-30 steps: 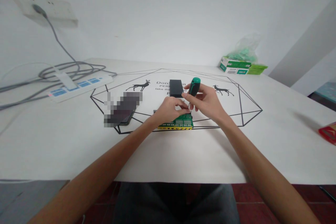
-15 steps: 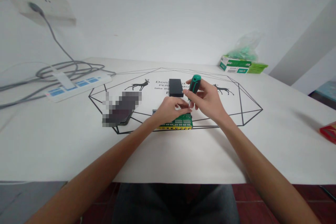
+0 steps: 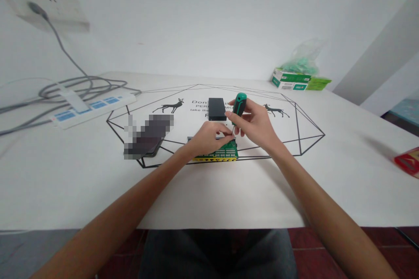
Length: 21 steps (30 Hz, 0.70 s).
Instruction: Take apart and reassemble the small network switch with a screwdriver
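A green circuit board [image 3: 221, 152] with a yellow front edge lies on the white table [image 3: 209, 192], inside a printed black line drawing. My left hand [image 3: 207, 137] rests on the board's far side, fingers pinched together near the tip of a screwdriver. My right hand [image 3: 255, 125] is closed around the green and black handle of the screwdriver [image 3: 239, 105], held nearly upright with its tip down at the board. What the left fingers pinch is too small to make out.
A small black box [image 3: 217, 108] sits just behind the board. A dark phone-like slab [image 3: 148, 139] lies to the left, a white power strip [image 3: 91, 108] with grey cables beyond it. Green and white boxes [image 3: 293, 82] stand at the far right, a red packet [image 3: 407, 162] at the right edge.
Both hands stay at the board. The screwdriver handle has shifted slightly and the whole view has drifted a little to the left.
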{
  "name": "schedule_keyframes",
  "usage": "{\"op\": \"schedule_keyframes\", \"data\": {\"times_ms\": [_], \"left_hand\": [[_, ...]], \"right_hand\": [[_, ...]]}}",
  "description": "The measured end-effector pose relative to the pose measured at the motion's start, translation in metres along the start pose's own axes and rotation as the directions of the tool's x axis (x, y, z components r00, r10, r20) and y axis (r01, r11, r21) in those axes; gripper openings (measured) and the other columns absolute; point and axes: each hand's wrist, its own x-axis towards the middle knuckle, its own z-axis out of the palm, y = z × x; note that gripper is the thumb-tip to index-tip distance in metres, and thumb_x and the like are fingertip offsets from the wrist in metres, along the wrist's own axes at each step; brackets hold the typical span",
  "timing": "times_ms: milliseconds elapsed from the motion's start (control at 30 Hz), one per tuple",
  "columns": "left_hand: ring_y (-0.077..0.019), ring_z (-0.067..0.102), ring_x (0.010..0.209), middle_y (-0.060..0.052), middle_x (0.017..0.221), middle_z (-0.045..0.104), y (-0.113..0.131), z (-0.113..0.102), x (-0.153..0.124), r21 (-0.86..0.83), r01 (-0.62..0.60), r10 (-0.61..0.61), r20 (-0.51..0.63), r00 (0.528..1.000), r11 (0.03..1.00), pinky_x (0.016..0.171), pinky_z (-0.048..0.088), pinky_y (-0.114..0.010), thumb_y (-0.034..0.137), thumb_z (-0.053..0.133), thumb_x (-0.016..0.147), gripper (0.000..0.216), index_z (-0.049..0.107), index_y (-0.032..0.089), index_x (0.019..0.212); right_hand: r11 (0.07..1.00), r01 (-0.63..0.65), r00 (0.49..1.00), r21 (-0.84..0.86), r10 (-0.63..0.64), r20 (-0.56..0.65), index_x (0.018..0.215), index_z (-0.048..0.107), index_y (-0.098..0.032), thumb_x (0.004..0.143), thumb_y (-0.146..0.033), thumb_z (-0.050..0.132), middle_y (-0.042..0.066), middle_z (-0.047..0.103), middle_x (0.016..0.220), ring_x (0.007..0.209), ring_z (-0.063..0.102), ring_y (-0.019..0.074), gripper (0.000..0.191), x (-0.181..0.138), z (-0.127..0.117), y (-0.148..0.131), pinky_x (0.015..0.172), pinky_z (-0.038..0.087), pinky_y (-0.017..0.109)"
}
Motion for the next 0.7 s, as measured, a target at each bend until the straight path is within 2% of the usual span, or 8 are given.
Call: {"op": "schedule_keyframes", "data": {"times_ms": [300, 533, 700], "left_hand": [[-0.0163, 0.069, 0.077, -0.004, 0.084, 0.076, 0.004, -0.001, 0.001, 0.016, 0.01, -0.01, -0.011, 1.0, 1.0, 0.076, 0.053, -0.028, 0.02, 0.058, 0.086, 0.018, 0.075, 0.016, 0.079], [-0.0161, 0.069, 0.077, -0.004, 0.084, 0.076, 0.003, -0.001, 0.001, -0.008, 0.011, -0.011, -0.031, 0.999, 1.0, 0.075, 0.053, -0.029, 0.022, 0.057, 0.088, 0.019, 0.075, 0.017, 0.082], [-0.0178, 0.069, 0.082, -0.006, 0.09, 0.076, -0.007, -0.002, 0.0, 0.017, -0.027, 0.027, 0.018, 0.999, 0.999, 0.081, 0.053, -0.031, 0.026, 0.069, 0.082, 0.012, 0.075, 0.017, 0.085]], "right_hand": [[0.999, -0.009, 1.0, 0.052, 0.01, -0.009, 0.097, 0.062, -0.019, 0.08, -0.042, 0.071, 0.002, 0.067, 0.084, 0.046, 0.059, 0.0101, 0.031, -0.001, -0.002, 0.0, 0.043, 0.046, 0.027], [0.998, -0.026, 0.999, 0.063, 0.029, -0.041, 0.097, 0.061, -0.019, 0.078, -0.043, 0.073, 0.002, 0.067, 0.08, 0.046, 0.059, 0.0108, 0.033, -0.001, -0.004, -0.005, 0.04, 0.045, 0.027], [0.995, -0.03, 0.995, 0.091, 0.038, -0.088, 0.1, 0.061, -0.019, 0.077, -0.045, 0.074, 0.001, 0.066, 0.076, 0.045, 0.058, 0.0116, 0.037, 0.0, -0.006, -0.008, 0.038, 0.044, 0.027]]}}
